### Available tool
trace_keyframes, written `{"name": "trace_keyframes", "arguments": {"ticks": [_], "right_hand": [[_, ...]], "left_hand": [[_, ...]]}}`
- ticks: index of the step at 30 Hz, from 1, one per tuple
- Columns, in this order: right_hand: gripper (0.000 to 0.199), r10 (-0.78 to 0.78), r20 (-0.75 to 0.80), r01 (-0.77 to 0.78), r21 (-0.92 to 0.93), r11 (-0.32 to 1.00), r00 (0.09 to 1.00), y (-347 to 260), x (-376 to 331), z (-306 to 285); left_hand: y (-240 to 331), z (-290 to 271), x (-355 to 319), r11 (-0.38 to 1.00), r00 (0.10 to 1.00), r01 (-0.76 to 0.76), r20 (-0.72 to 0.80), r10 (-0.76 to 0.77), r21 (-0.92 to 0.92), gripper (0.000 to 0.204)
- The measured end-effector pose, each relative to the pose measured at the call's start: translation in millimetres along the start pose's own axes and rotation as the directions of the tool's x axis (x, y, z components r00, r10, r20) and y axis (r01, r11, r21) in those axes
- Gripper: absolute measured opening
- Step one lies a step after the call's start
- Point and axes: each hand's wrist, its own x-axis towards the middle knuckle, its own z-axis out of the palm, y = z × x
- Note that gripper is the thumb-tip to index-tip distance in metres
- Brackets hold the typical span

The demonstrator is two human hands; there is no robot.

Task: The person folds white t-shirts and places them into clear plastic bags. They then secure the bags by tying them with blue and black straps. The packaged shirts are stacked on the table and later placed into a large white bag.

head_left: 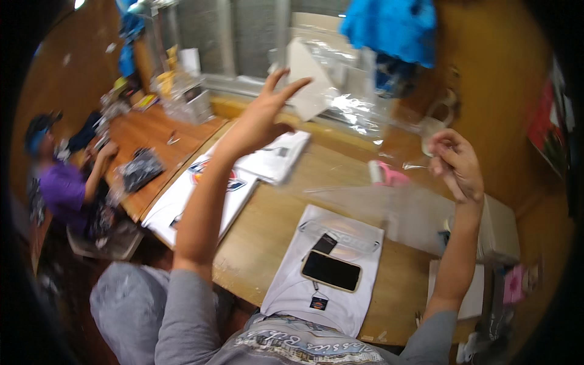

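My left hand (260,118) is raised over the far side of the table with fingers spread, holding nothing; it overlaps a white card (309,82) behind it. On the right, my right hand (457,163) is lifted with curled fingers, pinching what looks like the edge of a clear plastic bag (359,115), blurred and glossy. Before me lies a folded white T-shirt (286,286) with a dark hang tag (319,303). A dark-screened phone (331,271) rests on it. Two more folded white T-shirts, a printed one (210,201) and a plainer one (280,158), lie to the left.
A translucent plastic sheet (417,219) is on the table's right, by a pink-and-white tape dispenser-like object (389,174). A white box (499,231) stands at the right edge. Blue cloth (392,30) hangs above. At far left a person in purple (64,188) sits by a second table (137,131).
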Motion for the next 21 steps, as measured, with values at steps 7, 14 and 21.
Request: {"name": "trace_keyframes", "arguments": {"ticks": [7, 14, 21], "right_hand": [[0.052, 0.015, 0.012, -0.017, 0.169, 0.985, 1.000, 13, -30, 108], [0.065, -0.350, 0.378, 0.426, -0.902, 0.067, 0.857, -5, -20, 35], [0.021, -0.094, 0.140, 0.164, -0.659, 0.734, 0.986, 25, -14, 19]], "left_hand": [[130, 58, -42, 0.841, 0.989, 0.067, -0.079, -0.129, -0.536, 0.080], [121, 79, -29, 0.738, 0.942, -0.142, -0.319, -0.104, -0.659, 0.049], [91, 24, -23, 0.816, 0.913, -0.312, -0.391, 0.115, -0.486, 0.029]]}}
